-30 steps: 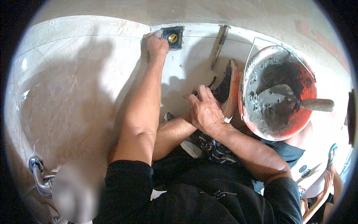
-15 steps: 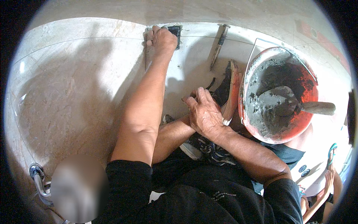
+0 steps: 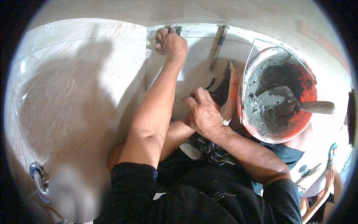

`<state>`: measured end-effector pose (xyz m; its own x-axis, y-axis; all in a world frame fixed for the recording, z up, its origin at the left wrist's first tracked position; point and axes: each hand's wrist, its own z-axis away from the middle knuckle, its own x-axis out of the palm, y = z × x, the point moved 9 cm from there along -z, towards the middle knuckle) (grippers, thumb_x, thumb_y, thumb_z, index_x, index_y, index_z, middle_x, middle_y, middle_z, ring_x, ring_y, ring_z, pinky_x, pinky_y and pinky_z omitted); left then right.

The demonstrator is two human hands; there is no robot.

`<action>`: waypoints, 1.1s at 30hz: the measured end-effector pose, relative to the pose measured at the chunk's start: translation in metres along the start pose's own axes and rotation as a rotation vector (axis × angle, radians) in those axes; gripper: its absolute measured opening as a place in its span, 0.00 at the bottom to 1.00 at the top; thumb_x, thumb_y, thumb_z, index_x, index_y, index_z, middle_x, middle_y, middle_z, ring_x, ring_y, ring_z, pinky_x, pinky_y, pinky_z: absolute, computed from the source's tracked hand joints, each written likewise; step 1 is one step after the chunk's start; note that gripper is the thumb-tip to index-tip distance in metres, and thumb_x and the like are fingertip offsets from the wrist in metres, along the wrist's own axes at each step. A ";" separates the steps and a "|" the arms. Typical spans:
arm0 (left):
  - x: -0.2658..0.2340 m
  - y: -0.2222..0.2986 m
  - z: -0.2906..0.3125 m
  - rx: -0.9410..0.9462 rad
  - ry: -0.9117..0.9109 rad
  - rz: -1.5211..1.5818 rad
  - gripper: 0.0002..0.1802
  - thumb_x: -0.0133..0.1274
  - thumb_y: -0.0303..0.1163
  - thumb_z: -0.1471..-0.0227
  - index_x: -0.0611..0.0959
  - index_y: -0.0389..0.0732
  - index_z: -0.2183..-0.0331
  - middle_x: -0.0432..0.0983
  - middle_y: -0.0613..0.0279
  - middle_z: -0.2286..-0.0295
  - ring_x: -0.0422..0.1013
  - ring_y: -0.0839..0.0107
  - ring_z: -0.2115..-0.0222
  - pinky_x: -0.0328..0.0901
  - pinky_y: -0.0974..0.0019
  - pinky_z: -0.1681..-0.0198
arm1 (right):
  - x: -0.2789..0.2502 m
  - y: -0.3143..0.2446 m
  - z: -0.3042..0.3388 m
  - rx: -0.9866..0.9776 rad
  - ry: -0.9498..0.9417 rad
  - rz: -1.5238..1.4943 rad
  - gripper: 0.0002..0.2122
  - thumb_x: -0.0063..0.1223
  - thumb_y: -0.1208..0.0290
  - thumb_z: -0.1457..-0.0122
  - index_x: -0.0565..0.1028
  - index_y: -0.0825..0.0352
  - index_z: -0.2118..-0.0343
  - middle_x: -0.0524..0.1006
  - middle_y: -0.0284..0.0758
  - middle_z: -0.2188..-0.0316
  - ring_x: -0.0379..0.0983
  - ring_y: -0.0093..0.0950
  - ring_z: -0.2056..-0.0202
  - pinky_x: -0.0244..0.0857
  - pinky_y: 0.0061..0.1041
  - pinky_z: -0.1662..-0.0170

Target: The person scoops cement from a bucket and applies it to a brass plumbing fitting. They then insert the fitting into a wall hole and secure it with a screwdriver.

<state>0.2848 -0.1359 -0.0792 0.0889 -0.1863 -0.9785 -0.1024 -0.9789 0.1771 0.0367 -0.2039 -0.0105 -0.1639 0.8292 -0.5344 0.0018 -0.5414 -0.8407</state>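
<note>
My left hand (image 3: 172,42) reaches to the far corner, its fingers curled against the floor beside a small dark square opening (image 3: 178,30) that it partly covers. Whatever may be in those fingers is hidden. My right hand (image 3: 207,115) rests over my bent leg, fingers loosely stretched and apart, with nothing in them. Right of it stands a red bucket (image 3: 252,131) with grey mortar (image 3: 266,117) inside. A trowel (image 3: 281,100) lies in the mortar, its worn handle (image 3: 319,107) sticking out over the rim.
A slim hammer-like tool (image 3: 220,43) lies near the far wall. Between my right hand and the bucket is a dark and orange curved thing (image 3: 231,87). A metal pipe fitting (image 3: 37,173) is at left. Another person's forearm (image 3: 320,198) shows at lower right.
My left hand and forearm have shifted to the right and slightly nearer, covering more of the dark opening. My right hand and the bucket stay in place.
</note>
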 end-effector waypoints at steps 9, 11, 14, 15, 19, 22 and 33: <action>-0.002 0.004 -0.003 0.048 -0.177 -0.226 0.24 0.57 0.30 0.44 0.78 0.32 0.47 0.66 0.51 0.44 0.59 0.54 0.41 0.51 0.36 0.44 | -0.001 0.005 0.001 -0.018 -0.005 -0.013 0.19 0.59 0.76 0.52 0.78 0.67 0.54 0.68 0.48 0.52 0.67 0.49 0.47 0.69 0.43 0.46; -0.010 -0.036 -0.009 -0.123 -0.029 -0.189 0.23 0.57 0.30 0.43 0.79 0.35 0.46 0.65 0.50 0.44 0.59 0.54 0.40 0.50 0.35 0.43 | 0.000 0.001 0.000 -0.027 -0.009 -0.032 0.18 0.58 0.76 0.51 0.78 0.67 0.54 0.68 0.48 0.53 0.67 0.49 0.48 0.69 0.43 0.46; -0.009 -0.041 -0.014 -0.170 -0.155 -0.205 0.21 0.56 0.30 0.43 0.81 0.38 0.47 0.65 0.52 0.44 0.59 0.54 0.39 0.48 0.30 0.40 | 0.002 0.007 0.001 -0.002 0.001 -0.019 0.18 0.58 0.77 0.51 0.79 0.67 0.54 0.69 0.47 0.53 0.68 0.48 0.49 0.69 0.42 0.46; -0.012 -0.040 -0.015 -0.168 -0.190 -0.195 0.21 0.56 0.30 0.43 0.81 0.38 0.47 0.65 0.52 0.44 0.58 0.54 0.39 0.47 0.29 0.40 | 0.001 0.006 0.001 -0.004 0.011 -0.006 0.19 0.57 0.78 0.52 0.79 0.67 0.53 0.69 0.46 0.54 0.69 0.47 0.50 0.70 0.42 0.46; -0.001 -0.032 -0.019 -0.130 -0.210 -0.169 0.18 0.56 0.30 0.42 0.84 0.40 0.51 0.66 0.55 0.45 0.59 0.54 0.39 0.49 0.29 0.40 | 0.003 0.001 -0.001 -0.014 -0.008 0.035 0.20 0.56 0.80 0.52 0.80 0.66 0.53 0.70 0.44 0.55 0.70 0.45 0.51 0.70 0.40 0.47; 0.001 0.000 -0.004 -0.129 -0.207 -0.066 0.15 0.56 0.30 0.42 0.84 0.35 0.55 0.68 0.55 0.46 0.60 0.54 0.42 0.52 0.35 0.41 | -0.003 0.005 0.000 -0.009 0.018 0.008 0.21 0.59 0.79 0.54 0.79 0.66 0.53 0.70 0.46 0.55 0.69 0.46 0.50 0.69 0.42 0.46; -0.175 0.167 0.100 0.509 0.073 0.856 0.23 0.43 0.14 0.50 0.88 0.36 0.59 0.76 0.58 0.65 0.74 0.64 0.63 0.69 0.65 0.55 | -0.001 0.017 0.006 0.046 -0.057 -0.065 0.15 0.50 0.70 0.38 0.77 0.64 0.50 0.69 0.48 0.45 0.65 0.46 0.40 0.61 0.44 0.37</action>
<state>0.1528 -0.2581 0.1105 -0.1545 -0.8333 -0.5308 -0.5710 -0.3631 0.7362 0.0309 -0.2149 -0.0232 -0.2185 0.8544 -0.4714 -0.0556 -0.4932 -0.8681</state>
